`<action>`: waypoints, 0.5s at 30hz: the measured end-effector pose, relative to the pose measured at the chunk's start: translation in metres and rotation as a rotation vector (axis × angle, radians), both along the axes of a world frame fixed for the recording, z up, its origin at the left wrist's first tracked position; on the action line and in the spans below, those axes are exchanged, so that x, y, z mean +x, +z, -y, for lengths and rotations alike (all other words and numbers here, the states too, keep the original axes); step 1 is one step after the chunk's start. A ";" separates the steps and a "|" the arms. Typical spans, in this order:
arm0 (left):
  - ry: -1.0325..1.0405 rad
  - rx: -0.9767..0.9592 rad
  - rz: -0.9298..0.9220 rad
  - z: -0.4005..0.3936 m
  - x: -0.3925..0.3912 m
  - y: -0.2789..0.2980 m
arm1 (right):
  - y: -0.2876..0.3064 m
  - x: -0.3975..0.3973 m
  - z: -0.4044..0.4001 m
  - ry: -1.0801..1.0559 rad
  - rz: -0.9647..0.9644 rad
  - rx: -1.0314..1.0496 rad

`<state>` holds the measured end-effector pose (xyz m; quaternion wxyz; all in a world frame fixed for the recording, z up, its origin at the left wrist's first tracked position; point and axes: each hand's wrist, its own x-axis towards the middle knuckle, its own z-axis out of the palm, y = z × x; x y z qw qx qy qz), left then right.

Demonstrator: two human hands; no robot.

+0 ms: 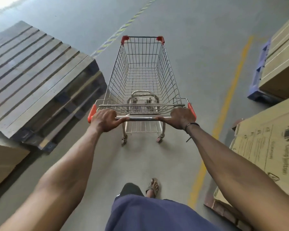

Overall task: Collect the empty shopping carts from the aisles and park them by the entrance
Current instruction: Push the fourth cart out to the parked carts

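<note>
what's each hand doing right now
Left hand: fingers curled round the cart handle.
Right hand: fingers curled round the same handle.

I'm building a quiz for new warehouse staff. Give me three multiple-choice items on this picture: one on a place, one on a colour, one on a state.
1. Where is the stack of wooden pallets relative to the shopping cart?
A. to its left
B. to its right
C. inside it

2. What colour are the cart's corner caps?
A. blue
B. red
C. green

3. What is in the cart's basket?
A. boxes
B. bottles
C. nothing

Answers:
1 A: the pallets stand left of the cart, and cardboard boxes to its right.
2 B: the caps are red.
3 C: the floor shows through the bare wire, while the left hand and right hand grip the handle bar.
</note>
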<state>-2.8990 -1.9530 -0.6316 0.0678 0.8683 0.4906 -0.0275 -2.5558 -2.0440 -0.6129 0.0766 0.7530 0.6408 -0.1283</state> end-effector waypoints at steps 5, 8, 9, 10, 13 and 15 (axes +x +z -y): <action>-0.036 0.003 0.029 -0.068 0.047 -0.002 | 0.000 0.043 -0.053 -0.043 0.007 0.018; -0.064 0.029 0.048 -0.110 0.076 -0.003 | 0.002 0.069 -0.088 -0.067 0.014 0.034; -0.073 0.038 0.054 -0.126 0.085 -0.005 | 0.003 0.078 -0.101 -0.075 0.015 0.041; -0.079 0.041 0.059 -0.143 0.094 -0.005 | 0.003 0.086 -0.114 -0.082 0.011 0.041; -0.096 0.054 0.075 -0.193 0.119 -0.006 | 0.003 0.110 -0.159 -0.101 0.007 0.046; -0.113 0.052 0.086 -0.227 0.138 -0.006 | 0.003 0.127 -0.189 -0.115 0.006 0.031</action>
